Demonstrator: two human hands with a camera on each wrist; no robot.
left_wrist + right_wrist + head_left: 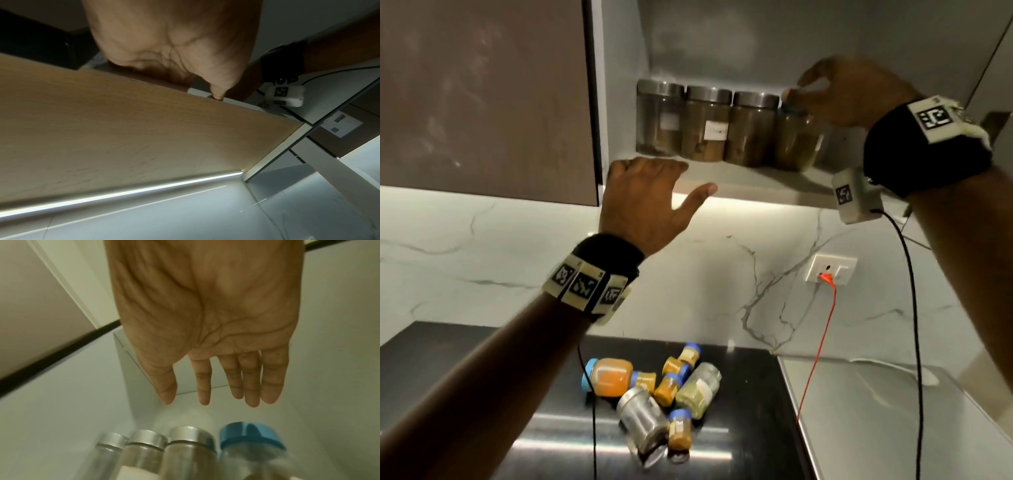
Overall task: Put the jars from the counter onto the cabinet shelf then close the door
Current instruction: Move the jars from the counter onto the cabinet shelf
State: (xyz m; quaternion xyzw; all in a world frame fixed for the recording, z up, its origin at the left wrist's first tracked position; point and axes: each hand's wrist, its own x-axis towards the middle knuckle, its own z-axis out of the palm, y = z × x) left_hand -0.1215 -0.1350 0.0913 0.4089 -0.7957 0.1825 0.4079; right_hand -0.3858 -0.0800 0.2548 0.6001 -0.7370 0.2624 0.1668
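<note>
On the cabinet shelf (756, 181) stand three silver-lidded jars (707, 126) in a row, with a blue-lidded jar (796, 137) at their right end. My right hand (849, 92) hovers just over that jar's blue lid (249, 438). In the right wrist view the right hand (216, 321) has straight fingers and holds nothing. My left hand (647, 198) lies at the shelf's front edge, fingers on top and thumb spread out below. Several jars (654, 394) lie in a heap on the dark counter (756, 428), among them a large orange one (609, 377).
A brown cabinet front (482, 96) closes off the space left of the shelf. A wall socket (830, 269) holds an orange cable that drops to the counter. Black wrist cables hang down over the counter. A lit strip runs under the shelf's underside (123, 129).
</note>
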